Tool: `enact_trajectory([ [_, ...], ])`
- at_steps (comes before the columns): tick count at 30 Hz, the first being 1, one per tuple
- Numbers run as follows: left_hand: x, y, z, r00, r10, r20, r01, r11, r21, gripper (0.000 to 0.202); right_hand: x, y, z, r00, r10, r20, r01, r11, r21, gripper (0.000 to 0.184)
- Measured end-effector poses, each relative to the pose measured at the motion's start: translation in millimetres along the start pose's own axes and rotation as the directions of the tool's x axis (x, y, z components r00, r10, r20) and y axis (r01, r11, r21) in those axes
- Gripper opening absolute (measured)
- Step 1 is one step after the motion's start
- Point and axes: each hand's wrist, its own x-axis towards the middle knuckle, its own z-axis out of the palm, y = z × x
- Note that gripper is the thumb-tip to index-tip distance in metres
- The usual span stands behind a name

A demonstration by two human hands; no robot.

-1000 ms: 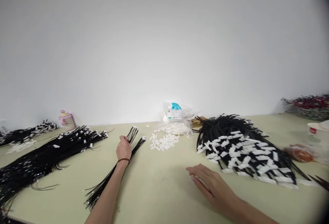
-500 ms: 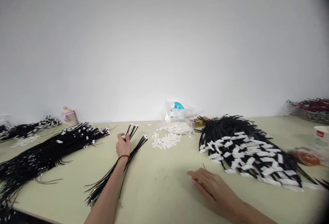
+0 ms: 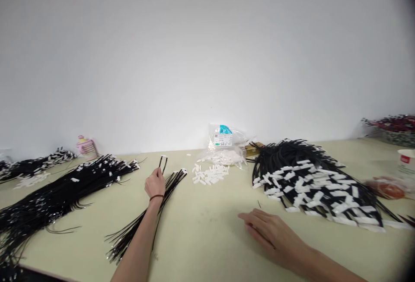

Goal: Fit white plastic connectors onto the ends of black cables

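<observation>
My left hand (image 3: 154,184) is closed in a pinch on a thin black cable, its two strands rising to a small white connector (image 3: 164,157). Beneath that wrist and forearm lies a small bundle of black cables (image 3: 173,183), white connectors at its far end and shiny tips at the near end. My right hand (image 3: 274,234) rests low over the table with its fingers curled together. A thin dark tip (image 3: 259,204) pokes out beyond these fingers; the rest of it is hidden by the hand, so its kind does not show.
Loose white connectors (image 3: 210,174) lie before a clear plastic bag (image 3: 223,144). A large heap of black cables (image 3: 71,187) covers the left side. Another pile, with white sleeves (image 3: 314,191), is at right. A pink figurine (image 3: 86,146) and a paper cup (image 3: 406,163) stand farther out.
Fewer strands now stick up from my left hand, and more white connectors show at the bundle's far end beside it. My right hand has barely moved.
</observation>
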Motion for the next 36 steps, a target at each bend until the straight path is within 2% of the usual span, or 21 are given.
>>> enact_trajectory([
  [2,-1,4,-3.5,0.997,0.028,-0.068,-0.032,0.998,-0.06,0.041,0,0,-1,1.0,0.019,-0.005,-0.019,1.0,0.021,0.032],
  [5,-7,21,-6.6,0.988,0.128,-0.081,-0.14,0.977,-0.162,0.04,1,-2,-2,0.993,0.115,0.008,-0.115,0.982,0.148,0.033],
  [6,-13,30,-6.6,0.982,0.175,-0.077,-0.187,0.962,-0.199,0.039,3,-3,-2,0.985,0.172,0.021,-0.172,0.96,0.22,0.034],
  [8,-33,51,-5.3,0.941,0.331,-0.067,-0.335,0.889,-0.314,0.034,7,-6,-2,0.951,0.3,0.068,-0.302,0.865,0.402,0.04],
  [10,-61,74,-2.8,0.866,0.497,0.053,-0.438,0.806,-0.398,0.031,12,-9,0,0.911,0.39,0.132,-0.387,0.703,0.596,0.049],
  [13,-111,99,0.7,0.673,0.708,0.216,-0.529,0.664,-0.529,0.03,18,-12,4,0.88,0.422,0.217,-0.404,0.427,0.809,0.058],
  [16,-149,108,2.3,0.465,0.817,0.342,-0.499,0.561,-0.661,0.033,21,-13,6,0.858,0.455,0.238,-0.378,0.248,0.892,0.057],
  [17,-156,108,2.6,0.427,0.828,0.363,-0.482,0.549,-0.683,0.033,21,-13,5,0.846,0.481,0.232,-0.372,0.219,0.902,0.056],
  [20,-160,105,4.4,0.382,0.815,0.435,-0.463,0.576,-0.674,0.034,21,-11,-4,0.794,0.589,0.151,-0.337,0.22,0.915,0.054],
  [22,-150,101,7.0,0.352,0.787,0.506,-0.471,0.616,-0.631,0.036,21,-6,-15,0.751,0.659,0.046,-0.29,0.266,0.919,0.053],
  [24,-136,96,10.6,0.331,0.752,0.57,-0.49,0.653,-0.577,0.038,20,3,-28,0.687,0.724,-0.068,-0.229,0.304,0.925,0.051],
  [25,-127,93,12.5,0.335,0.736,0.588,-0.51,0.666,-0.544,0.039,20,8,-35,0.646,0.754,-0.117,-0.194,0.31,0.931,0.049],
  [28,-104,83,17.6,0.401,0.685,0.609,-0.581,0.704,-0.409,0.037,18,25,-54,0.535,0.811,-0.236,-0.051,0.309,0.95,0.048],
  [31,-82,71,20.2,0.514,0.557,0.653,-0.613,0.77,-0.175,0.028,14,41,-69,0.427,0.852,-0.303,0.062,0.306,0.95,0.048],
  [33,-69,62,20.4,0.59,0.452,0.669,-0.594,0.804,-0.02,0.03,11,50,-78,0.365,0.871,-0.329,0.115,0.309,0.944,0.047],
  [34,-62,57,20.0,0.637,0.4,0.659,-0.569,0.82,0.052,0.029,9,55,-81,0.357,0.876,-0.325,0.133,0.297,0.946,0.046],
  [35,-56,51,19.4,0.69,0.348,0.635,-0.529,0.841,0.113,0.027,8,58,-85,0.37,0.878,-0.304,0.142,0.27,0.952,0.044],
  [36,-49,45,18.5,0.727,0.314,0.611,-0.495,0.856,0.15,0.023,7,61,-87,0.402,0.876,-0.265,0.138,0.229,0.964,0.042],
])
